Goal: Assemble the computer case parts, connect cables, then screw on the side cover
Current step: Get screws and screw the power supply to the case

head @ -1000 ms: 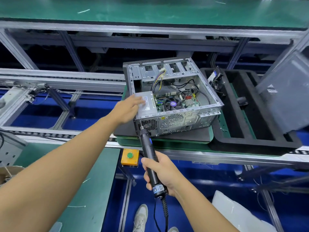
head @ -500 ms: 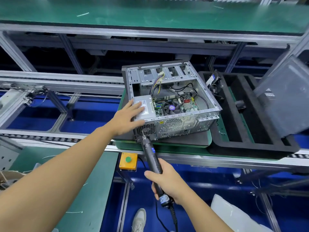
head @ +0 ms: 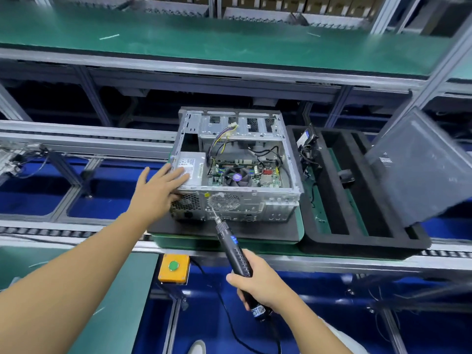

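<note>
Open grey metal computer case (head: 237, 169) lies on green conveyor pallet (head: 194, 243), left hand (head: 158, 190) flat on its silver power supply (head: 192, 168), right hand (head: 258, 284) gripping black electric screwdriver (head: 233, 249), bit apparently at rear panel; dark grey side cover (head: 419, 169) not yet fitted.

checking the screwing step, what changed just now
The tip of the electric screwdriver moved right along the back of the computer case, from its left corner to the fan grille edge. The right hand still grips it; the left hand still rests on the power supply.
</note>
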